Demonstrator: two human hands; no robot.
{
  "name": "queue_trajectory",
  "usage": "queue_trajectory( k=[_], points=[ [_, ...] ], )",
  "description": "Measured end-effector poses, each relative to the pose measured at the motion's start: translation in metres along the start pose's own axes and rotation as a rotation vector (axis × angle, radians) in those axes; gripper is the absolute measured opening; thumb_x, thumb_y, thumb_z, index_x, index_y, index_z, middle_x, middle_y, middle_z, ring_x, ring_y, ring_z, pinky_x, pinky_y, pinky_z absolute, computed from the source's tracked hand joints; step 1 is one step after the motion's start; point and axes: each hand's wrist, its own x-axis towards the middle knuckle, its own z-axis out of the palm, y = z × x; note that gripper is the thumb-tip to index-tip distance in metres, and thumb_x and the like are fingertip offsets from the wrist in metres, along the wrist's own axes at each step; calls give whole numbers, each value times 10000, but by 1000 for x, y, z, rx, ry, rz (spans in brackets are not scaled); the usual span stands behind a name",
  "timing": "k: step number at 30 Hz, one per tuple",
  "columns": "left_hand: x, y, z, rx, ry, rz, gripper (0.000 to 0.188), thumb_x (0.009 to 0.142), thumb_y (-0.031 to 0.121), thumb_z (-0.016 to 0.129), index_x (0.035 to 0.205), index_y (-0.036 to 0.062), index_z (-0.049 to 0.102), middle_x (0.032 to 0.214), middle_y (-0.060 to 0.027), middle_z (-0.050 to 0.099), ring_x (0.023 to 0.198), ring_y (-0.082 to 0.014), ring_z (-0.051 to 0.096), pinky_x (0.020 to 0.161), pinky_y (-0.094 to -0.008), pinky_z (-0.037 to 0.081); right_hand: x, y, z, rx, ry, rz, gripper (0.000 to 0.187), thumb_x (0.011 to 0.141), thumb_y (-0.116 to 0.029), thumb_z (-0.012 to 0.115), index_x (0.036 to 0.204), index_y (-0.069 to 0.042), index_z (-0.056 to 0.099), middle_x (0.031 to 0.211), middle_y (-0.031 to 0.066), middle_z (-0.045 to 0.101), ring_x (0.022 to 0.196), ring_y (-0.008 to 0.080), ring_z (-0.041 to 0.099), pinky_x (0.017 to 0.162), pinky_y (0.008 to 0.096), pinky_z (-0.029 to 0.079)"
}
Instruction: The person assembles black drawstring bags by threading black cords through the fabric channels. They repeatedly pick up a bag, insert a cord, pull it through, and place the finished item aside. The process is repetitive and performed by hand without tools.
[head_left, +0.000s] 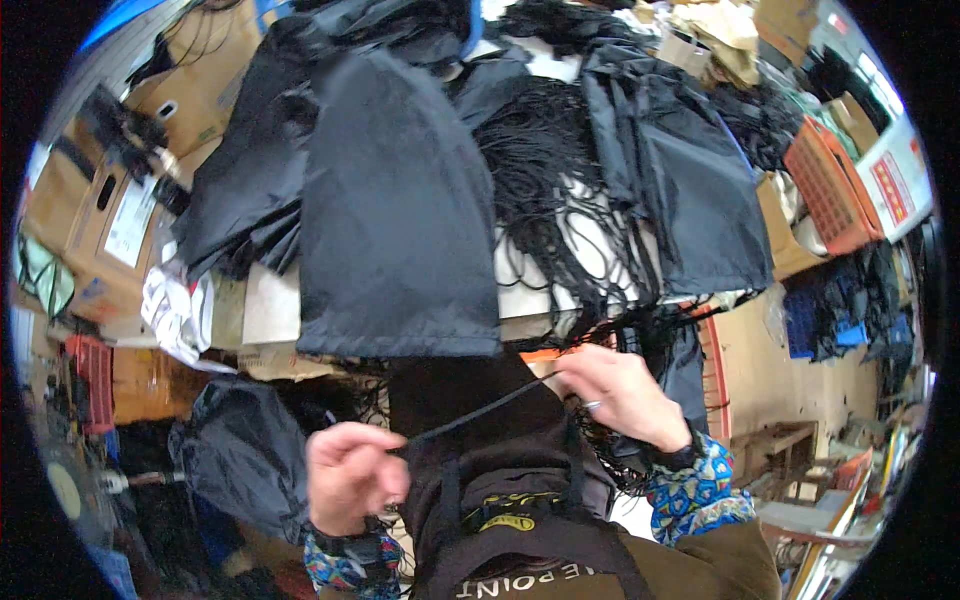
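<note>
L hand (350, 475) & R hand (622, 395) both grasping: fingers of each pinch one end of a thin black cord (482, 408), pulled approx. straight btwn them, R end higher, in front of the dark apron (510, 480). R hand wears a ring (593, 405); cuffs (700, 492) are patterned, mostly blue. Beyond the hands, a black cloth piece (400, 220) drapes over the tabletop (272, 308) edge, w/ a tangle of black cords (535, 150) just to its R & more black cloth (690, 190) past that. Orange crate (830, 190) far R.
</note>
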Motion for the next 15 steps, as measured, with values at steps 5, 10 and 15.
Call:
queue_trajectory(
  k=[5,10,15],
  points=[
    [-15,22,-36,-733,-134,341,295,969,169,359,1128,-44,487,916,-163,672,450,-131,553,535,-342,480,-11,12,4,-88,123,119,96,835,-47,605,907,17,610,807,156,617,719,298,614,624,324,478],
    [-6,17,-38,-725,23,337,356,922,82,424,1259,-18,483,1228,-160,559,973,-172,611,683,-343,520,-35,41,-2,-225,-15,354,147,837,-50,597,971,12,602,791,180,613,724,327,620,669,357,494],
    [37,-40,8,-402,144,-245,267,908,158,574,1130,11,587,983,-119,658,738,-162,638,613,-230,502,0,-11,20,221,-220,448,312,869,-142,615,1148,-16,553,685,137,573,604,164,542,600,296,462]
  ],
)
